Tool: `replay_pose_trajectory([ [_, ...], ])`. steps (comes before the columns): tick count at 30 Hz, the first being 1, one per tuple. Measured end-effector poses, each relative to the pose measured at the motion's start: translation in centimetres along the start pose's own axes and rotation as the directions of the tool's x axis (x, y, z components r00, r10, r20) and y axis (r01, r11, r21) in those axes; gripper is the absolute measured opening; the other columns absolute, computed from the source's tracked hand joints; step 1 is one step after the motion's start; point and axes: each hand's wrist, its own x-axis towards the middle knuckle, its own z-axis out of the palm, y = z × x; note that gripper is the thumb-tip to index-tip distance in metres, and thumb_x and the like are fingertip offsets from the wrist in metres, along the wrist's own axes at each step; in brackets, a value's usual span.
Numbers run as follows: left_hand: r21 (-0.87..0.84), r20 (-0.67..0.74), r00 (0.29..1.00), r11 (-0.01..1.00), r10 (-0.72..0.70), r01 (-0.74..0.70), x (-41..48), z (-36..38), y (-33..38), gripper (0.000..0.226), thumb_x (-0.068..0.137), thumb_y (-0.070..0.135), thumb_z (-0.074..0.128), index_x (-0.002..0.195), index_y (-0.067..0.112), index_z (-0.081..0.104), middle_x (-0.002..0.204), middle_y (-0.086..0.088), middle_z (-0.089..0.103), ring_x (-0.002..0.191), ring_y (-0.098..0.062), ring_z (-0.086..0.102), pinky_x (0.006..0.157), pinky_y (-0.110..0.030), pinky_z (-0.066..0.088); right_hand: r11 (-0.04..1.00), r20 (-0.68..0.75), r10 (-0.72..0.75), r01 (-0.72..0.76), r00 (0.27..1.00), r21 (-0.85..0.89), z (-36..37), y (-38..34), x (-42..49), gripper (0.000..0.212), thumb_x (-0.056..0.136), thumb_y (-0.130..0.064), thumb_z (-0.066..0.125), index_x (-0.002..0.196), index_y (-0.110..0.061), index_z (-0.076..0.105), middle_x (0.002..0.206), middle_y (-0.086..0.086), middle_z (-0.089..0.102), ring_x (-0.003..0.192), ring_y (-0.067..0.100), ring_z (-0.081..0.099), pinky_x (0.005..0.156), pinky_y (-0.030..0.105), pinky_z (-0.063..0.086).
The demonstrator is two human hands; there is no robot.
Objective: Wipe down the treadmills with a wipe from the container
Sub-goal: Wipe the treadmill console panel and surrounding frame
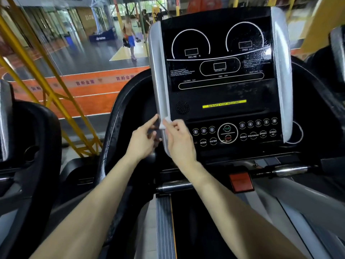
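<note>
Beyond a glass wall at 10 to 12 o'clock lies an indoor sports court (97, 90) with an orange and grey floor; a person (129, 36) walks there at 11 o'clock, and a blue bin (69, 39) stands further left, its contents too far off to see. A treadmill (130, 109) fills the near view; its black console (220, 86) stands at 12 to 2 o'clock, with dials above and round buttons below, and a silver trim (158, 71) down each side; a speckled, wet-looking smear shows on the console's upper right.

Both bare hands meet at the centre, at the lower end of the left trim. The right hand (180, 141) pinches a small white wipe (166, 121) between thumb and fingertips, against the trim's front face; the left hand (143, 141) lies against the trim's outer edge, forefinger straight and pointing up; whether its other fingers curl round the edge I cannot tell.

A round cup holder (298, 133) sits at 3 o'clock, partly hidden behind the right trim, its inside dark; a red tab (241, 182) is at 4 o'clock; the belt (190, 230) runs down to 6 o'clock; a second treadmill (31, 146) stands at 9 o'clock.
</note>
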Motion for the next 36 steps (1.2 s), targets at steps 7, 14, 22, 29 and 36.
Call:
replay_pose_trajectory([
  [7, 0.181, 0.013, 0.997, 0.980, 0.080, -0.081, -0.4, 0.7, -0.5, 0.088, 0.095, 0.019, 0.082, 0.166, 0.039, 0.034, 0.133, 0.010, 0.059, 0.084, -0.003, 0.074, 0.099, -0.030, 0.057, 0.952, -0.216, 0.281, -0.300, 0.935, -0.062, -6.8, 6.4, -7.4, 0.025, 0.105, -0.014, 0.064, 0.123, -0.024, 0.076, 0.100, -0.004, 0.058, 0.084, 0.011, 0.056, 0.080, 0.034, 0.052],
  [14, 0.276, 0.005, 0.994, 0.955, 0.113, -0.110, -0.8, 0.9, 0.0, 0.093, 0.093, 0.016, 0.083, 0.168, 0.034, 0.030, 0.132, 0.011, 0.057, 0.077, -0.003, 0.072, 0.097, -0.039, 0.060, 0.964, 0.111, 0.117, -0.086, 0.987, -0.251, 0.3, -2.5, -7.1, 0.031, 0.098, -0.010, 0.066, 0.126, -0.021, 0.064, 0.115, 0.005, 0.056, 0.089, 0.034, 0.068, 0.075, 0.043, 0.056],
  [22, 0.326, -0.016, 0.996, 0.942, 0.087, -0.077, -0.8, 1.4, 0.5, 0.096, 0.093, 0.016, 0.082, 0.170, 0.030, 0.027, 0.139, 0.000, 0.061, 0.088, -0.018, 0.073, 0.102, -0.044, 0.057, 0.874, -0.366, 0.367, -0.452, 0.855, -0.177, -7.4, 4.5, -6.2, 0.023, 0.096, -0.005, 0.067, 0.113, -0.019, 0.062, 0.106, 0.007, 0.057, 0.087, 0.033, 0.067, 0.077, 0.041, 0.057],
  [29, 0.417, -0.079, 0.994, 0.908, 0.073, -0.034, -1.0, 2.0, 1.4, 0.095, 0.091, 0.015, 0.081, 0.169, 0.030, 0.029, 0.136, 0.002, 0.068, 0.107, -0.028, 0.073, 0.096, -0.046, 0.058, 0.944, -0.004, -0.048, 0.043, 0.999, -0.327, -3.2, 3.4, -3.9, 0.028, 0.102, -0.013, 0.059, 0.127, -0.023, 0.066, 0.111, 0.002, 0.056, 0.091, 0.024, 0.062, 0.083, 0.039, 0.057],
  [36, 0.443, -0.089, 0.992, 0.896, 0.088, -0.039, -0.8, 2.6, 1.4, 0.093, 0.094, 0.008, 0.076, 0.171, 0.023, 0.027, 0.133, -0.001, 0.066, 0.105, -0.030, 0.071, 0.088, -0.041, 0.054, 0.864, -0.499, 0.376, -0.490, 0.781, -0.115, -9.7, 9.1, -3.5, 0.024, 0.104, -0.013, 0.059, 0.126, -0.016, 0.069, 0.113, -0.007, 0.054, 0.091, 0.015, 0.060, 0.087, 0.039, 0.057],
])
